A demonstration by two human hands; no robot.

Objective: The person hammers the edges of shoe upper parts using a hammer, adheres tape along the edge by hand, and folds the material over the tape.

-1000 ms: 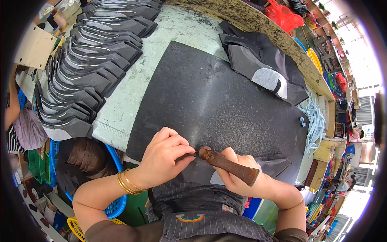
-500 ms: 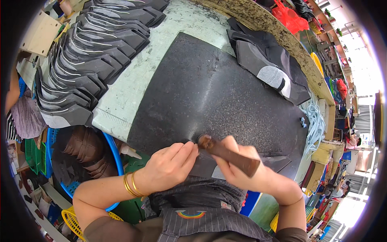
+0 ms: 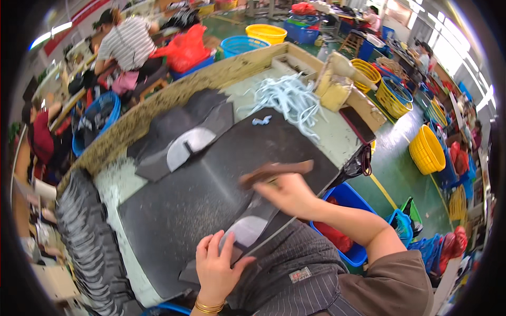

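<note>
My right hand [image 3: 289,195] is closed round a hammer [image 3: 276,169] with a brown handle; its left end is smeared by motion. The hammer is above the right part of a large black mat [image 3: 174,210] on the table. My left hand [image 3: 219,266] has its fingers spread, fingertips resting on a dark sheet-material piece at the mat's near edge. That piece bears a pale grey half-round patch [image 3: 249,230]. At the mat's far edge lie more dark pieces [image 3: 153,160], the top one with a similar whitish patch [image 3: 192,145] and a small dark tab.
A long row of overlapping dark pieces [image 3: 87,237] lines the table's left side. Pale blue strips [image 3: 290,102] lie at the far right, near a dark flat phone-like object [image 3: 357,125]. A raised wooden rim [image 3: 205,79] edges the table. A blue bin [image 3: 356,253] stands below right.
The view has swung to the right. My left hand has gone from closed fingers beside the hammer to spread fingers on the piece. My right hand still holds the hammer, now farther right on the mat.
</note>
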